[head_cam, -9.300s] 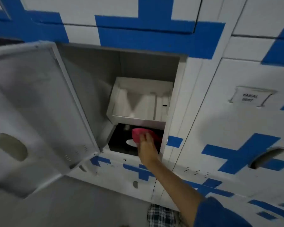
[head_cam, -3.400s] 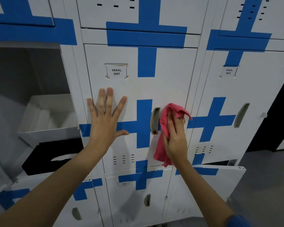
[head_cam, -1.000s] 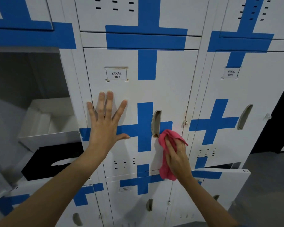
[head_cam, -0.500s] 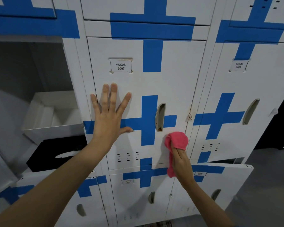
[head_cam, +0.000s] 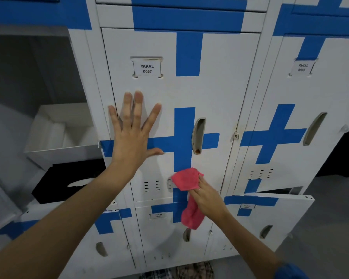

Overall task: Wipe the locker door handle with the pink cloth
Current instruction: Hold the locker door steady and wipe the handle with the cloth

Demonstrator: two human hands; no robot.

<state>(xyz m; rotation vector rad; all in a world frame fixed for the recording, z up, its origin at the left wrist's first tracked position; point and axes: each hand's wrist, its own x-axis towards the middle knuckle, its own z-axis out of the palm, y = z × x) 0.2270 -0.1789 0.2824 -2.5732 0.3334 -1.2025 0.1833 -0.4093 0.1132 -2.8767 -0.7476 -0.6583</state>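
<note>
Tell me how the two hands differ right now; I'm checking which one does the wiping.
The left hand lies flat and open on the door, fingers spread; the right hand is closed around the pink cloth. The left sits level with the handle; the right is below it, beside the vents. Both reach toward the same door.

Lower locker label [head_cam: 158, 215] too small to read, door vents [head_cam: 157, 185] partly behind pink cloth [head_cam: 186, 179]
</note>
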